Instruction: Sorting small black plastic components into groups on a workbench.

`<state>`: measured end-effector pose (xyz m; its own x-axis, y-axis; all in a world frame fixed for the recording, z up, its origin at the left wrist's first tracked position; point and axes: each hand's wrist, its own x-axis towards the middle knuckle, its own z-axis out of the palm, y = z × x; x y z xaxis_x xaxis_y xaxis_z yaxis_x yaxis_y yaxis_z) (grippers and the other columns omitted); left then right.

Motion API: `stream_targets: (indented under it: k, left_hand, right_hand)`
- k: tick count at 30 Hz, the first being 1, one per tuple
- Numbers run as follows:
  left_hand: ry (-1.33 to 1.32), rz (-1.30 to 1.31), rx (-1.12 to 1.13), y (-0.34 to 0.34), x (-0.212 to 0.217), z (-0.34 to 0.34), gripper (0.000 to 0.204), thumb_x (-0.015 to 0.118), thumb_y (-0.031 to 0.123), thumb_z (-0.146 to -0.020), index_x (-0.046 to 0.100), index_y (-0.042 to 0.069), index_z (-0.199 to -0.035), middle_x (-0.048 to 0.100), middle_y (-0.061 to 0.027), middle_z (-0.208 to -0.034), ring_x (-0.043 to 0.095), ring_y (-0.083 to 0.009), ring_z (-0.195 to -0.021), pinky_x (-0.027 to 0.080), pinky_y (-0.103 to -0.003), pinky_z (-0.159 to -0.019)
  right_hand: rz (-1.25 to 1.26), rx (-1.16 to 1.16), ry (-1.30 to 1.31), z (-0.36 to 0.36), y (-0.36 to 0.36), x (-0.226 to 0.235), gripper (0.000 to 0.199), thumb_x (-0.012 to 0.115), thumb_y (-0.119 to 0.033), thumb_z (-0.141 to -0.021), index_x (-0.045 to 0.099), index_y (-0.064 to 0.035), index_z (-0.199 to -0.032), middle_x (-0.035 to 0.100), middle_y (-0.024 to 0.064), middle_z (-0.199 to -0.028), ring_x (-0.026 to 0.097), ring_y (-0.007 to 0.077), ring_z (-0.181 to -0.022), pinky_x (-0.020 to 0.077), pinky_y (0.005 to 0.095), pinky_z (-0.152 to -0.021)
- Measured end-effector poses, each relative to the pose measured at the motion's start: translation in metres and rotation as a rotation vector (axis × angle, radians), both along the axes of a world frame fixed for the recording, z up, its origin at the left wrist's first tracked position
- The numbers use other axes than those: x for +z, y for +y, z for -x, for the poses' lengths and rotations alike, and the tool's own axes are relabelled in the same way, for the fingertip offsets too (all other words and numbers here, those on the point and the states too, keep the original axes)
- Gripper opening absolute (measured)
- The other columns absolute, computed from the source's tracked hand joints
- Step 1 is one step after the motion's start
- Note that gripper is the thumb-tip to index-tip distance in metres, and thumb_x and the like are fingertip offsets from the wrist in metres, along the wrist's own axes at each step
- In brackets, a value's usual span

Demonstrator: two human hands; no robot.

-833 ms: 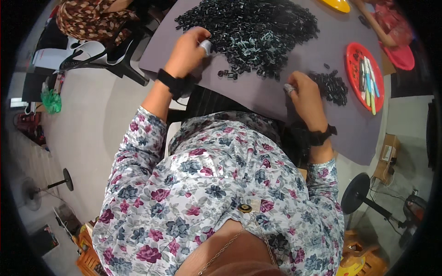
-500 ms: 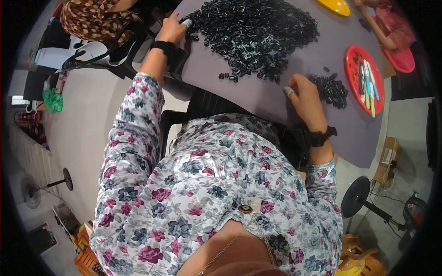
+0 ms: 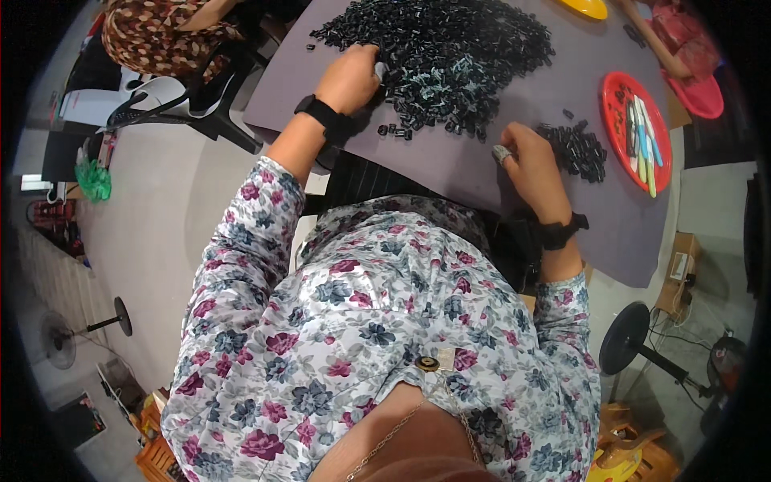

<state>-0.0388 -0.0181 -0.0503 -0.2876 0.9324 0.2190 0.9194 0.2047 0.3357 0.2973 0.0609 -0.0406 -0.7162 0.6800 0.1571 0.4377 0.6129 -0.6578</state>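
Note:
A broad pile of small black plastic pieces covers the far middle of the table, with some pale greenish bits among them. My left hand is at the pile's near left edge, its fingers curled closed and a grey wrap on the thumb. Whatever those fingers hold is hidden. Over the cloth, my right hand has its fingers bent in against the thumb, which wears a similar grey wrap. I cannot make out what is in that grip. Just right of it lies a smaller heap of black pieces.
A red oval tray at the right holds several knife-like tools and small dark bits. The grey tablecloth hangs over the near right edge. Other people sit at far left and far right. A yellow plate shows at the far edge.
My left hand has come right and nearer from the pile's far left side to its near left edge. My right hand has barely moved.

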Motion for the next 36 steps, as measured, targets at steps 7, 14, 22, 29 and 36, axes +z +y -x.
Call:
stream_targets:
  k: [7,14,22,29,36]
  left_hand:
    - [-0.039,-0.054,-0.123,-0.026,0.042,-0.04,0.059,0.058,-0.009,-0.08,0.057,0.006,-0.138,0.061,-0.0183,-0.122,0.062,-0.0402,-0.11,0.052,-0.044,-0.093]
    - [-0.358,-0.081,-0.101,-0.079,0.032,-0.044,0.027,0.062,-0.003,-0.082,0.069,0.005,-0.107,0.068,-0.0155,-0.1,0.065,-0.0378,-0.096,0.052,-0.043,-0.081]
    - [-0.284,-0.025,-0.214,-0.082,0.006,-0.049,0.036,0.064,-0.009,-0.076,0.07,0.003,-0.109,0.065,-0.0158,-0.099,0.065,-0.0361,-0.093,0.052,-0.043,-0.079]
    - [-0.177,-0.026,-0.193,-0.082,0.009,-0.047,0.036,0.065,-0.005,-0.076,0.07,0.005,-0.11,0.065,-0.0151,-0.101,0.064,-0.0394,-0.097,0.052,-0.047,-0.082]
    - [-0.159,-0.031,-0.183,-0.082,0.009,-0.047,0.04,0.056,-0.013,-0.076,0.069,0.002,-0.11,0.065,-0.016,-0.104,0.063,-0.037,-0.098,0.051,-0.041,-0.084]
  right_hand:
    - [0.017,-0.013,0.026,-0.002,0.0,-0.002,0.015,0.067,0.003,-0.082,0.06,0.0018,-0.096,0.064,0.0196,-0.09,0.064,0.0399,-0.085,0.0507,0.0441,-0.076]
    - [0.043,0.016,0.032,-0.007,0.0,-0.001,0.019,0.064,0.006,-0.078,0.062,0.0025,-0.096,0.063,0.0187,-0.089,0.065,0.0374,-0.084,0.0517,0.042,-0.077]
    - [0.047,0.001,0.015,-0.005,-0.003,0.004,0.02,0.063,0.007,-0.077,0.063,0.0021,-0.096,0.063,0.0182,-0.089,0.065,0.0352,-0.084,0.0523,0.0407,-0.078]
    - [0.035,-0.005,-0.004,-0.004,-0.002,0.001,0.021,0.064,0.007,-0.076,0.063,0.0018,-0.097,0.064,0.0179,-0.09,0.065,0.0351,-0.084,0.0527,0.0406,-0.079]
    - [0.041,-0.023,0.005,-0.003,-0.003,0.004,0.019,0.063,0.006,-0.077,0.064,0.0026,-0.096,0.065,0.0172,-0.088,0.066,0.0342,-0.082,0.0531,0.0389,-0.077]
